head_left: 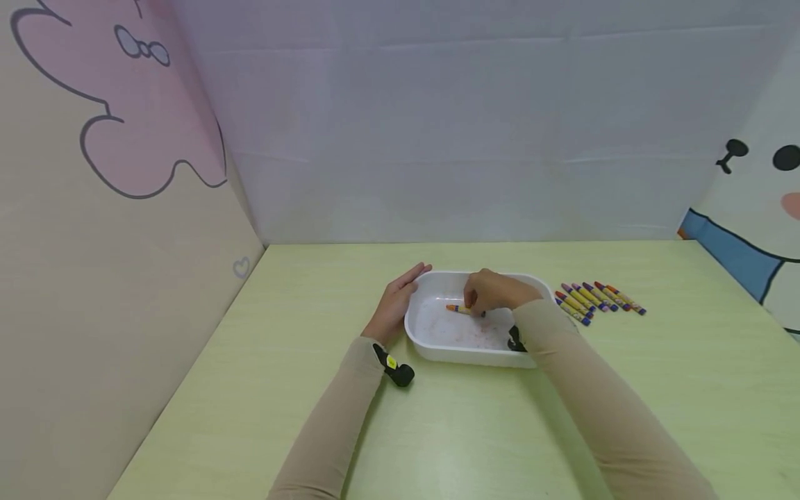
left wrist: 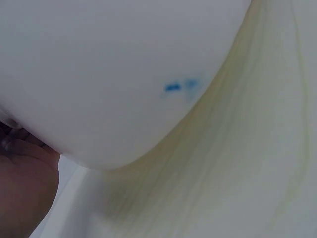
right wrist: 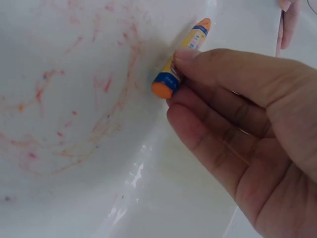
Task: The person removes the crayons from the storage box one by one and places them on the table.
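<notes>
A white tray [head_left: 453, 354] with low walls and rounded corners stands on the table. At its left end my left hand [head_left: 394, 302] holds the wall, fingers along the outside and thumb at the rim. The left wrist view shows part of that hand [left wrist: 27, 183] against the tray's outer wall, which has a blue smudge. My right hand [head_left: 490, 290] reaches inside the tray and pinches an orange crayon [head_left: 458, 309] between thumb and fingers. The crayon [right wrist: 168, 82] has a yellow and blue wrapper; its pointed tip faces away from the palm, toward the tray's left end.
Several crayons [head_left: 587, 297] in yellow wrappers lie side by side on the light green table [head_left: 250, 389], just right of the tray. Reddish and orange marks [right wrist: 39, 94] streak the tray's floor. A pale wall [head_left: 400, 139] stands behind the table, with printed panels at both sides.
</notes>
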The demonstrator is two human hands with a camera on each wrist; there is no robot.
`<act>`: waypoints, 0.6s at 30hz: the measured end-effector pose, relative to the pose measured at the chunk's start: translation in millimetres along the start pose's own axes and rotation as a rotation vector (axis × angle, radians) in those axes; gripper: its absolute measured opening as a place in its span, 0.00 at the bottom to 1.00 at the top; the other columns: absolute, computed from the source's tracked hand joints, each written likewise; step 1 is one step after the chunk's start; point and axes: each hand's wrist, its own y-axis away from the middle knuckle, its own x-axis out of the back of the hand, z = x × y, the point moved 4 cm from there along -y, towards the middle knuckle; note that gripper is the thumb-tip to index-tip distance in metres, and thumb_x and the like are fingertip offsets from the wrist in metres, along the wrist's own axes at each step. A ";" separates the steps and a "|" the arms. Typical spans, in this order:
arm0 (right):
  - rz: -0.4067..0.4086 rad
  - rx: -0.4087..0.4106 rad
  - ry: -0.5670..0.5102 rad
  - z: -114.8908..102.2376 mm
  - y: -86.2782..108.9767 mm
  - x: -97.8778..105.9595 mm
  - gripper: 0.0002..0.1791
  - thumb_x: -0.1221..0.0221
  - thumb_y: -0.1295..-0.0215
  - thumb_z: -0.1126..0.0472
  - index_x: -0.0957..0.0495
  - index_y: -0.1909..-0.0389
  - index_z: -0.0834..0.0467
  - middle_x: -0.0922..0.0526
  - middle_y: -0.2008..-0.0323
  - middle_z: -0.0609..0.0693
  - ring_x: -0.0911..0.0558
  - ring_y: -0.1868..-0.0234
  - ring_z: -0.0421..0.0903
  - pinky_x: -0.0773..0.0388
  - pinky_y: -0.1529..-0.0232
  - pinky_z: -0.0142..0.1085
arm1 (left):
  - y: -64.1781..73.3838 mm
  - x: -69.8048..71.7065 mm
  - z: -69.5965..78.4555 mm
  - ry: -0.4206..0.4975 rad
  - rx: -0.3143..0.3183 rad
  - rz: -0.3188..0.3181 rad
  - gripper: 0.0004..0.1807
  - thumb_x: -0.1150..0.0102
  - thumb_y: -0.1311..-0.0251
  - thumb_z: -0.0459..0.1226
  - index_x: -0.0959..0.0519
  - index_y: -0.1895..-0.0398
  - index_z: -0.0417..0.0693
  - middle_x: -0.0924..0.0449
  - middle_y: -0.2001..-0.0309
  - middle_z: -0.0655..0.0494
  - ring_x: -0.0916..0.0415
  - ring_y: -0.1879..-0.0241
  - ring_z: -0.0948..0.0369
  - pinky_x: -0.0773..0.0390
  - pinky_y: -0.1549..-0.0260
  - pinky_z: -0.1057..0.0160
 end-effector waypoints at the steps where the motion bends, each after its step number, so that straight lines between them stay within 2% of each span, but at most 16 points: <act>1: 0.000 0.007 0.001 0.2 1.0 1.0 0.03 0.36 0.44 0.68 0.17 0.68 0.59 0.16 0.66 0.51 0.22 0.67 0.43 0.23 0.65 0.33 | 0.0 0.2 0.0 -0.003 0.001 0.001 0.25 0.64 0.27 0.33 0.37 0.28 0.51 0.33 0.31 0.60 0.42 0.28 0.60 0.39 0.30 0.56; 5: 0.012 0.038 0.001 1.1 7.0 8.0 0.04 0.36 0.44 0.67 0.16 0.67 0.59 0.17 0.65 0.51 0.21 0.66 0.42 0.21 0.64 0.34 | 0.7 0.9 -0.2 -0.018 0.011 0.000 0.25 0.64 0.27 0.33 0.39 0.28 0.50 0.33 0.31 0.62 0.43 0.28 0.61 0.39 0.30 0.58; 12: 0.019 0.022 -0.023 3.0 18.7 24.8 0.06 0.37 0.43 0.66 0.16 0.65 0.57 0.17 0.65 0.49 0.21 0.67 0.41 0.21 0.64 0.34 | 2.4 1.3 0.2 -0.032 0.020 0.010 0.25 0.64 0.26 0.34 0.37 0.28 0.54 0.32 0.32 0.65 0.42 0.29 0.63 0.39 0.30 0.58; 18: 0.074 0.058 -0.017 7.5 35.5 41.9 0.06 0.38 0.41 0.65 0.16 0.63 0.59 0.16 0.66 0.49 0.20 0.66 0.41 0.20 0.62 0.36 | 2.5 0.9 1.0 -0.013 0.019 0.017 0.24 0.64 0.27 0.34 0.35 0.30 0.55 0.31 0.33 0.64 0.41 0.29 0.63 0.38 0.31 0.58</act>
